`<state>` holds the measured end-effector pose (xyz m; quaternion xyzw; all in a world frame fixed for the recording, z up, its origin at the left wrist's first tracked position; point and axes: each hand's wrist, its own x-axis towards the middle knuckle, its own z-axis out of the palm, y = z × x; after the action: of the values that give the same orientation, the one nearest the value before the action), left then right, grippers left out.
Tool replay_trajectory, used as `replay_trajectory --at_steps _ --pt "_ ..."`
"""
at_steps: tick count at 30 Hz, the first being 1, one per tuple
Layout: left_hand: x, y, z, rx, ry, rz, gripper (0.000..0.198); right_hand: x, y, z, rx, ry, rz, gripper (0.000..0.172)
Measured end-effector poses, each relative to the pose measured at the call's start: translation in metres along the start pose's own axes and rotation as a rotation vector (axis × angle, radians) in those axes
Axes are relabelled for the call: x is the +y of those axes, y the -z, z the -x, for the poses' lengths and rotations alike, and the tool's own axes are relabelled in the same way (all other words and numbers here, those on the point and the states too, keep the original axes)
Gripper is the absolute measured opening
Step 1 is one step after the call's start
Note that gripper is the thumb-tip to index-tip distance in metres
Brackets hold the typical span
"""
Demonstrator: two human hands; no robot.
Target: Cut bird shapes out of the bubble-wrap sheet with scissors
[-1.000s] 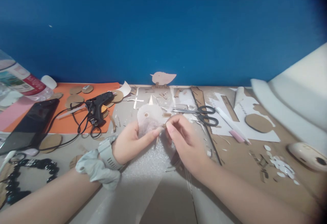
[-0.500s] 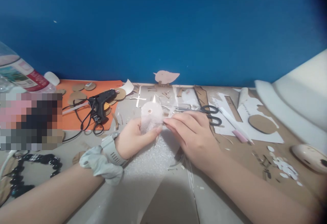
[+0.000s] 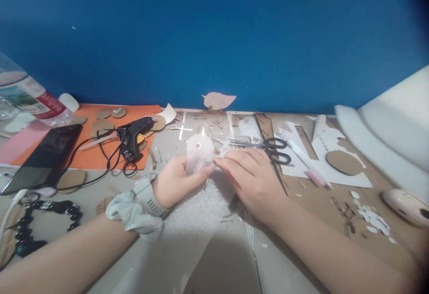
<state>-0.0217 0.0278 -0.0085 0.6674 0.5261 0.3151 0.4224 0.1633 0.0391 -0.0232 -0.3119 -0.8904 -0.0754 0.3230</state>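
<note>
In the head view, the left hand [image 3: 174, 180] is clamped on a thin pale piece [image 3: 199, 153] with a round hole, its thumb pressing at the lower edge; the fingertips of the right hand [image 3: 256, 178] are drawn close at the right edge of this piece, but I cannot tell whether they pinch it. The piece is between the two hands, over the shiny bubble wrap [image 3: 197, 207] on the bench [image 3: 157, 256]. In my judgement, the piece could bend or tear if both hands pull unequally, because it looks thin. Also the scissors [image 3: 267, 142] lie just beyond the right hand, so a careless sideways movement could knock them
</note>
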Motion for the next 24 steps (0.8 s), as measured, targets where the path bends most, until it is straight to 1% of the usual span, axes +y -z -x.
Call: replay_trajectory --at_steps 10,12,16,24 --pt "-0.0023 -0.0005 -0.0002 -0.016 -0.021 -0.016 0.023 -0.001 0.001 -0.0033 0.032 -0.039 -0.042 0.012" --pt "-0.0026 -0.0002 -0.0004 -0.012 -0.027 -0.015 0.022 -0.0014 0.0013 -0.0039 0.03 -0.044 -0.054 0.013" --pt "-0.0027 -0.0001 -0.0009 0.006 -0.025 -0.016 0.024 -0.0021 0.0013 -0.0039 0.031 -0.017 -0.046 0.018" --pt "-0.0005 -0.0022 -0.0002 0.018 -0.047 -0.097 0.022 -0.0014 0.0007 -0.0022 0.023 -0.009 -0.039 0.014"
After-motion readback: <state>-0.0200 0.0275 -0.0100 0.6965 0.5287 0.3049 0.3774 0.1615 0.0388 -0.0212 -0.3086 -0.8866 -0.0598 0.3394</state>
